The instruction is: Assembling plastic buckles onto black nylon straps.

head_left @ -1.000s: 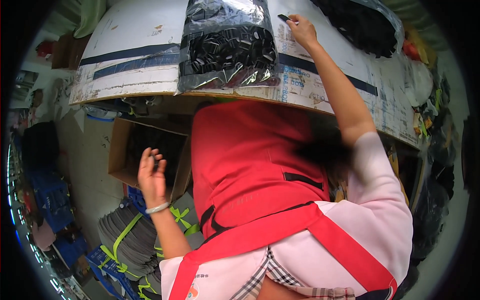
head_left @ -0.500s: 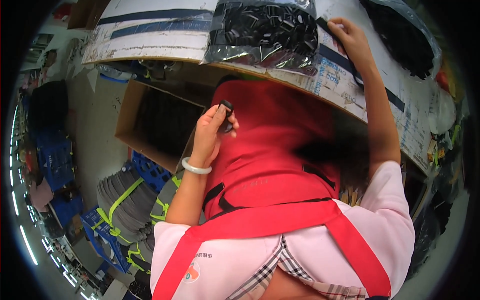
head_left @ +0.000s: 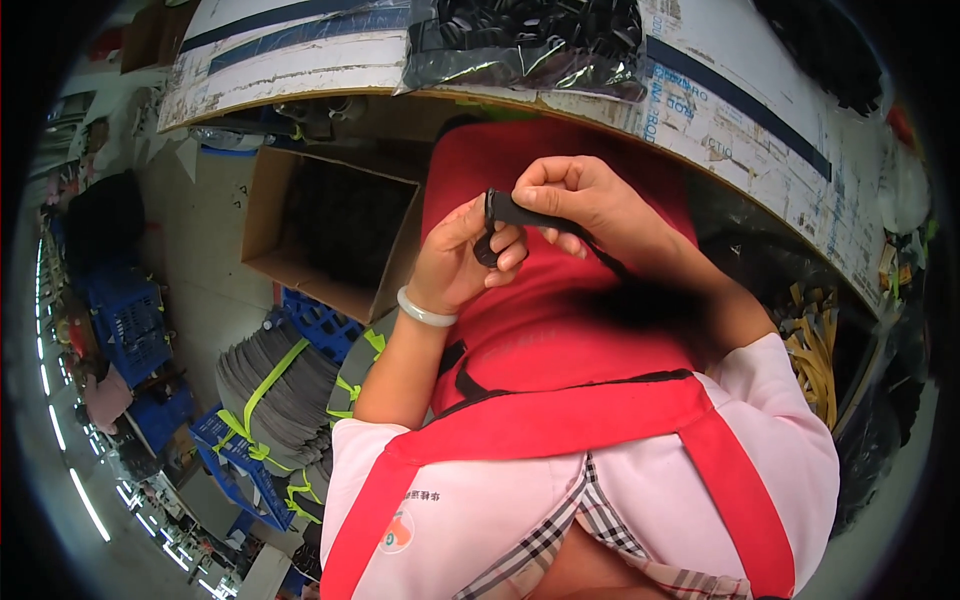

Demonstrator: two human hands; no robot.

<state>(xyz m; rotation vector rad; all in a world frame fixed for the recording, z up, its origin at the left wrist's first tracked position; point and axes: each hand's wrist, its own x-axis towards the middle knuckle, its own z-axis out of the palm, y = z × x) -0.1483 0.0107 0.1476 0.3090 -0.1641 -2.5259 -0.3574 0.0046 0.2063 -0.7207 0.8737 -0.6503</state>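
Both hands meet over the red apron (head_left: 560,330), below the near edge of the tabletop (head_left: 740,110). The right hand (head_left: 590,205) pinches the end of a flat black strap (head_left: 525,212) between thumb and fingertips, with the strap's tail running down along the right wrist toward the lap. The left hand (head_left: 465,260) is curled around a small black buckle piece (head_left: 486,250), fingers pressed on it from below, thumb along the strap's end (the exact shape of the piece is hidden by the fingers). Strap end and buckle piece touch, so the step in hand looks like the joining of the two, not yet finished. A next move would call for a steady left grip while the right feeds the strap end squarely into the piece. A clear bag of black parts (head_left: 520,40) lies at the tabletop's near edge; an open cardboard box (head_left: 330,235) stands on the floor under its left end.
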